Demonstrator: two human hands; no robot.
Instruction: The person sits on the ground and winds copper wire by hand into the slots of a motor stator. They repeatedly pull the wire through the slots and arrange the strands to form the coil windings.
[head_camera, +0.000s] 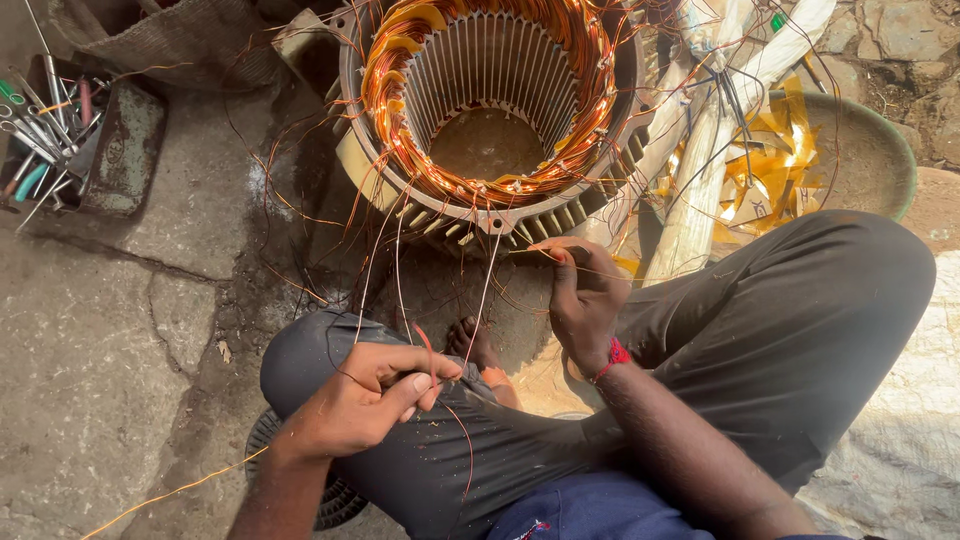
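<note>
A large motor stator (490, 110) stands on end in front of me, its finned housing ringed inside by copper windings (400, 70). Several thin copper wire ends (400, 270) trail from it down to my lap. My left hand (365, 400) pinches a few of these strands between thumb and fingers above my knee. My right hand (583, 300), with a red thread on the wrist, pinches a wire end just below the stator's rim. I sit cross-legged in dark trousers, one bare foot (475, 345) showing between my hands.
A metal box of screwdrivers and hand tools (60, 130) sits at the far left on the cracked stone floor (120, 330). White sleeved cable bundles (700, 170) and a round pan of yellow tape scraps (800, 160) lie right of the stator. A loose wire (170, 492) runs lower left.
</note>
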